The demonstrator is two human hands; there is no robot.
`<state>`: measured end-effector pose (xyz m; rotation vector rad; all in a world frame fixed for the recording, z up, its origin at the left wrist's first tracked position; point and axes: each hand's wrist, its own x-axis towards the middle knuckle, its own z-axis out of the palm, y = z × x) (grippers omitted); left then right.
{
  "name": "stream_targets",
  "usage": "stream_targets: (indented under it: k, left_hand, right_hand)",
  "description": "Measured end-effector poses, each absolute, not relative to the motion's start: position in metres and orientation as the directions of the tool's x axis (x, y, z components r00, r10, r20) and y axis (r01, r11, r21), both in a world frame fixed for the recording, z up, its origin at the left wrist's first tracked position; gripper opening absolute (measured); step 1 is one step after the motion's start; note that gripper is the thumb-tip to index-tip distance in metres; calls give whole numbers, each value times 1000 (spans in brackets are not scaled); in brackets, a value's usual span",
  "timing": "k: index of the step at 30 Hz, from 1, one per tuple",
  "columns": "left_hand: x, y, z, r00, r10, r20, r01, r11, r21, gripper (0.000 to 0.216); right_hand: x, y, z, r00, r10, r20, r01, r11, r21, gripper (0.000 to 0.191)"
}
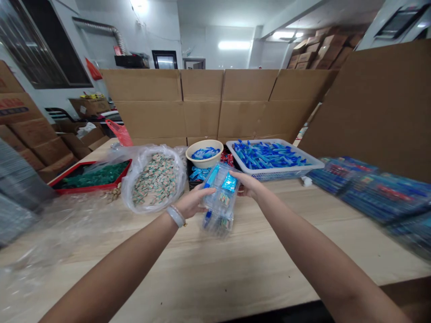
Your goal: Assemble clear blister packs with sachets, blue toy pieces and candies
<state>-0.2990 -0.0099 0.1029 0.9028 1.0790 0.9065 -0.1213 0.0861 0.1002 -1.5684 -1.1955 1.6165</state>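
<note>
Between my two hands is a clear plastic blister tray (217,194), tilted above the table. My left hand (192,200), with a pale bracelet at the wrist, grips its left edge, thumb on top. My right hand (248,184) grips the upper right edge, its fingers beside a shiny blue packet (229,182) in the tray. A long blue piece (212,176) lies in the left compartment, and small striped pieces (224,199) sit lower down. Beneath it shows another filled clear tray (218,223), blurred; how the two touch I cannot tell.
Behind my hands stand a cream bowl (191,154) of blue-white pieces and a white basket (269,172) of blue pieces. Leftward are a plastic bag (126,197) of striped pieces and a red tray (63,190). Stacked blue packs (380,193) line the right; cardboard (202,119) walls the back.
</note>
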Motion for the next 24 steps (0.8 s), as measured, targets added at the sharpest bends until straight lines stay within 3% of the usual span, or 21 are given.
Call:
stream_targets:
  k: [4,7,13,18,24]
  left_hand:
    - [-319,12,107,376,836,-401,-113,471,875,45]
    - [-330,32,104,517,736,-437,-50,535,843,38]
    - [-318,79,105,690,554,-466,150,521,841,38]
    - [-300,113,104,784,422,-455,234,479,846,40]
    - [-291,139,87,809,411,-420,209,467,859,40]
  right_hand:
    - [-94,78,110,-244,855,-457,216,-411,-885,49]
    - [-69,67,110,-344,825,-449,114,-438,-892,58]
    - [-46,56,96,-489,688,-535,33,-599,-800,71]
    - [-41,53,70,-557,635,-535,-62,-674,-736,66]
    - [-35,33,55,-625,606,-492,-144,-709,-690,62]
